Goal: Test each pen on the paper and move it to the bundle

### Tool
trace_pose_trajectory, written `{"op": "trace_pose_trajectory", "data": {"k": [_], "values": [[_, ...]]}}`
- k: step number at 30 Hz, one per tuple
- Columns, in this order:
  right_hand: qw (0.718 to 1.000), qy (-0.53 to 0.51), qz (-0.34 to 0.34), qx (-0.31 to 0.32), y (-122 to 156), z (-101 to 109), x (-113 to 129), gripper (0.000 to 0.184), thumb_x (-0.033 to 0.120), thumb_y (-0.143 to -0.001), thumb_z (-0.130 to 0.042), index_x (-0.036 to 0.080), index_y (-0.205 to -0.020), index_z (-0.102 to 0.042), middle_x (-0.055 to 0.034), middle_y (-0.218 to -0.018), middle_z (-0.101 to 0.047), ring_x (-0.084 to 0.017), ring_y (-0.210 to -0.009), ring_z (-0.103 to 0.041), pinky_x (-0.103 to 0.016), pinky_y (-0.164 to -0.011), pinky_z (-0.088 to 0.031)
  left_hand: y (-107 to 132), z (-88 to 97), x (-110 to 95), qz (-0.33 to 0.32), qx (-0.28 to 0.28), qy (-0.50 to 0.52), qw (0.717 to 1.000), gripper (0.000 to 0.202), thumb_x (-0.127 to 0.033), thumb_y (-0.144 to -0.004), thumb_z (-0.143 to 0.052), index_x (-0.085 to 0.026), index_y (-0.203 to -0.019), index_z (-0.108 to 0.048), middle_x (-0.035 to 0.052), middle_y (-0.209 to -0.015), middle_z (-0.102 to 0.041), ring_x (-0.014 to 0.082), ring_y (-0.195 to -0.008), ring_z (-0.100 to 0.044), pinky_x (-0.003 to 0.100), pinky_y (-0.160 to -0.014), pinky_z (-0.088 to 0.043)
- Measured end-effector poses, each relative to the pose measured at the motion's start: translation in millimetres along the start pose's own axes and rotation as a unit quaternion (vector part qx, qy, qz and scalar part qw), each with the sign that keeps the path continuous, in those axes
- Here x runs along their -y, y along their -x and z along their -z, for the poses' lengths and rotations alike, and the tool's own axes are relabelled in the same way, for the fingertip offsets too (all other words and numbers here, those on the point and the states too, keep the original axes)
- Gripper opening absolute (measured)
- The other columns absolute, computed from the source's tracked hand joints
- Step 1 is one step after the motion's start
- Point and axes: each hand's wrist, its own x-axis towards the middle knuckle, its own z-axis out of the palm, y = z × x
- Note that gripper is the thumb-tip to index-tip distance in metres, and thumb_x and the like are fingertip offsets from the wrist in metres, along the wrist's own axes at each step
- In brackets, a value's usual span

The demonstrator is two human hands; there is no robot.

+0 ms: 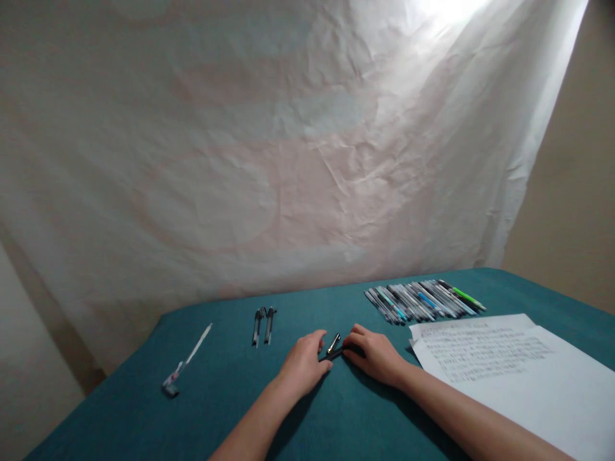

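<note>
A slim black pen part [332, 354] lies between my two hands, low over the green cloth. My right hand [373, 353] has its fingers curled over the right end of it. On the other side, my left hand [302, 363] keeps thumb and forefinger apart, with the thumb beside the part's left end. Whether that hand bears on it is hard to see. Just beyond the black part, a short black-and-gold pen piece [333, 344] is angled on the cloth between the hands.
Two clear-barrelled pens [263, 328] lie left of centre. Farther left is a white stick-like item [198, 346] with a small plastic piece [170, 387]. Many pens form a row [423, 301] at the back right. Handwritten sheets [509, 371] cover the right side; a pale sheet [307, 147] hangs behind.
</note>
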Motion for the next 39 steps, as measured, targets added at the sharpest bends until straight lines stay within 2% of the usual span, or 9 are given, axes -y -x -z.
{"op": "trace_pose_trajectory", "data": {"k": [5, 10, 16, 20, 24, 30, 34, 36, 39], "values": [[1.000, -0.013, 0.009, -0.011, 1, -2, 0, 0.017, 0.029, -0.083, -0.045, 0.023, -0.088, -0.060, -0.0010, -0.086, -0.054, -0.012, -0.071, -0.056, -0.021, -0.064, -0.038, 3, 7.4, 3, 0.033, 0.037, -0.062, 0.997, 0.040, -0.030, -0.057, -0.069, -0.018, -0.093, -0.057, 0.0037, -0.085, -0.062, 0.0195, -0.077, -0.057, 0.024, -0.062, -0.039], [0.999, -0.037, 0.004, -0.031, 1, -5, -3, 0.016, 0.028, -0.083, -0.045, 0.022, -0.081, -0.060, -0.0010, -0.082, -0.054, -0.012, -0.069, -0.055, -0.021, -0.064, -0.038, 4, 5.4, -1, 0.026, 0.080, -0.064, 0.994, 0.021, -0.027, -0.062, -0.065, -0.021, -0.082, -0.060, -0.0007, -0.072, -0.065, 0.0163, -0.068, -0.059, 0.021, -0.056, -0.037], [0.991, -0.100, -0.049, -0.075, -4, -8, -12, 0.017, 0.028, -0.081, -0.047, 0.020, -0.078, -0.062, -0.0016, -0.078, -0.054, -0.013, -0.067, -0.052, -0.023, -0.063, -0.039, 9, 10.2, -12, 0.012, 0.083, -0.103, 0.991, 0.023, -0.012, -0.065, -0.055, -0.023, -0.084, -0.063, 0.0013, -0.078, -0.066, 0.0183, -0.076, -0.060, 0.024, -0.064, -0.040], [0.974, -0.185, -0.070, -0.114, -7, -9, -16, 0.019, 0.029, -0.080, -0.049, 0.019, -0.075, -0.064, -0.0020, -0.073, -0.056, -0.014, -0.065, -0.052, -0.025, -0.063, -0.039, 15, 10.6, -26, 0.021, 0.074, -0.131, 0.988, 0.027, -0.005, -0.066, -0.047, -0.020, -0.081, -0.064, 0.0077, -0.082, -0.065, 0.0235, -0.083, -0.060, 0.031, -0.072, -0.041], [0.958, -0.228, -0.094, -0.143, -9, -9, -20, 0.022, 0.034, -0.078, -0.052, 0.018, -0.072, -0.066, -0.0023, -0.070, -0.058, -0.015, -0.061, -0.051, -0.026, -0.060, -0.039, 17, 6.2, -31, 0.031, 0.062, -0.112, 0.991, 0.028, -0.004, -0.064, -0.048, -0.017, -0.083, -0.065, 0.0109, -0.084, -0.064, 0.0257, -0.083, -0.060, 0.035, -0.075, -0.041], [0.926, -0.266, -0.159, -0.216, -10, -7, -29, 0.034, 0.046, -0.078, -0.048, 0.016, -0.079, -0.064, -0.0048, -0.071, -0.061, -0.017, -0.063, -0.051, -0.028, -0.059, -0.039, 2, 2.2, -17, 0.010, 0.059, 0.045, 0.997, 0.023, -0.011, -0.064, -0.052, -0.016, -0.082, -0.067, 0.0046, -0.075, -0.066, 0.0178, -0.071, -0.060, 0.025, -0.065, -0.043], [0.907, -0.316, -0.181, -0.214, -8, -2, -27, 0.039, 0.051, -0.078, -0.046, 0.016, -0.086, -0.063, -0.0028, -0.068, -0.060, -0.012, -0.051, -0.047, -0.023, -0.047, -0.036, -5, 2.7, -14, 0.002, 0.058, 0.165, 0.985, 0.028, -0.017, -0.071, -0.049, -0.009, -0.094, -0.064, 0.0066, -0.081, -0.067, 0.0149, -0.070, -0.060, 0.022, -0.061, -0.044], [0.892, -0.377, -0.180, -0.174, -6, 1, -20, 0.040, 0.051, -0.079, -0.045, 0.016, -0.089, -0.062, -0.0008, -0.065, -0.058, -0.009, -0.045, -0.042, -0.020, -0.041, -0.031, -4, 1.3, -17, 0.007, 0.071, 0.257, 0.964, 0.030, -0.019, -0.072, -0.051, -0.009, -0.096, -0.064, 0.0070, -0.082, -0.068, 0.0146, -0.069, -0.060, 0.023, -0.061, -0.044], [0.847, -0.499, -0.163, -0.083, -4, 5, -7, 0.037, 0.050, -0.078, -0.049, 0.016, -0.082, -0.062, 0.0034, -0.054, -0.050, -0.006, -0.041, -0.036, -0.018, -0.039, -0.025, 0, -3.4, -22, 0.032, 0.096, 0.423, 0.901, 0.029, -0.020, -0.066, -0.059, -0.010, -0.092, -0.066, 0.0059, -0.078, -0.067, 0.0141, -0.066, -0.059, 0.024, -0.062, -0.043]]}}
